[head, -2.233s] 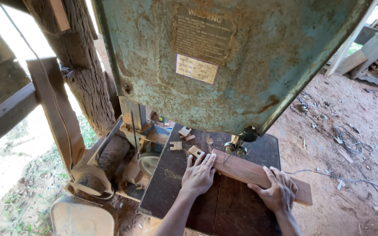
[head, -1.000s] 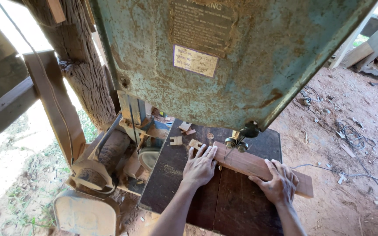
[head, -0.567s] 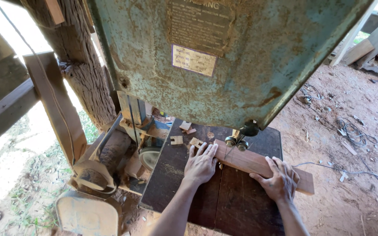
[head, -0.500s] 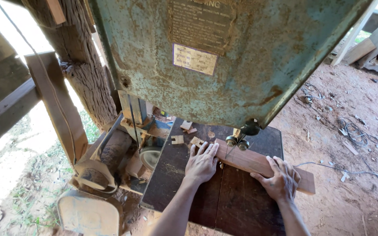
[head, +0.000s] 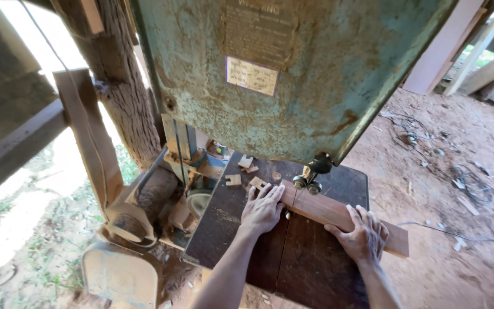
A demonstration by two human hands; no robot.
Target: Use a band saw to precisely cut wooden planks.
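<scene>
On the saw table [head: 224, 229], both hands are lying open, pressing one board [head: 338, 214]: left hand [head: 262, 209] beside the blade guide [head: 309, 182], right hand [head: 364, 236] farther along. Three offcuts [head: 234, 179] are sitting behind.

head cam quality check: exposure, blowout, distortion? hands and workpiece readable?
Head view: the top-left opening is blown out to white; the saw table sits in shade, dim but readable. Wide-angle lens bends the timber post and the rusty green saw housing at the edges. Left hand, right hand and the wooden board are sharp, with no glare.
</scene>
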